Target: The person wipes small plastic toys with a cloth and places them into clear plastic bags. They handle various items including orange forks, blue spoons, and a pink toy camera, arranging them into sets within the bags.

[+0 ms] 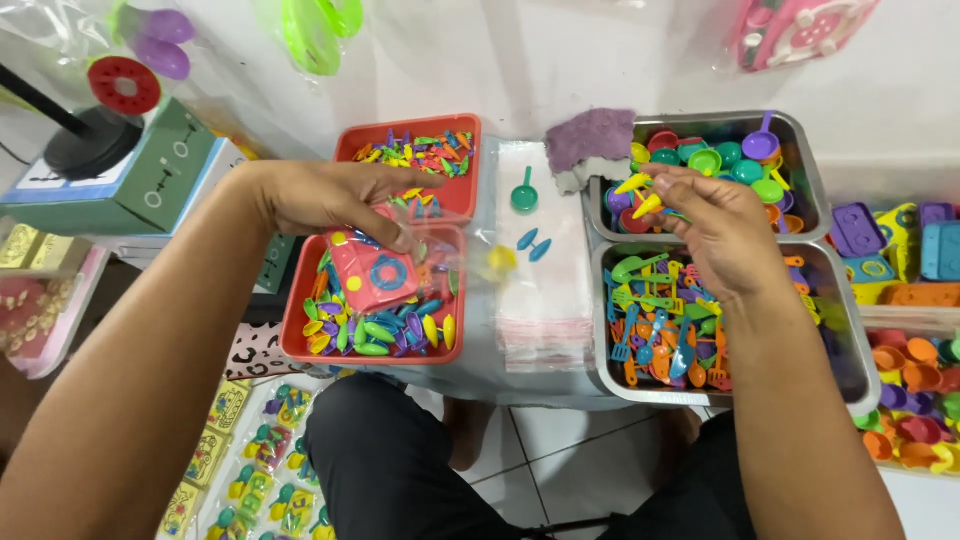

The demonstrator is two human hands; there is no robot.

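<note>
My left hand [335,195] holds a clear plastic bag [440,265] by its top edge, over the near red tray [300,345]. Inside the bag sits a pink toy piece [372,272] with a blue ring and yellow dots. My right hand [712,225] hovers over the metal trays at the right, pinching small yellow toy pieces [640,195] between its fingertips. A stack of clear bags [545,290] lies between the hands, with a green toy spoon [524,194] and small blue pieces [533,243] on it.
A far red tray [345,140] holds mixed small pieces. The far metal tray [805,150] holds toy bowls, the near metal tray [850,370] toy utensils. A purple cloth [590,137], a green box [150,180] at left, bins of toys at right, packed bags on the floor.
</note>
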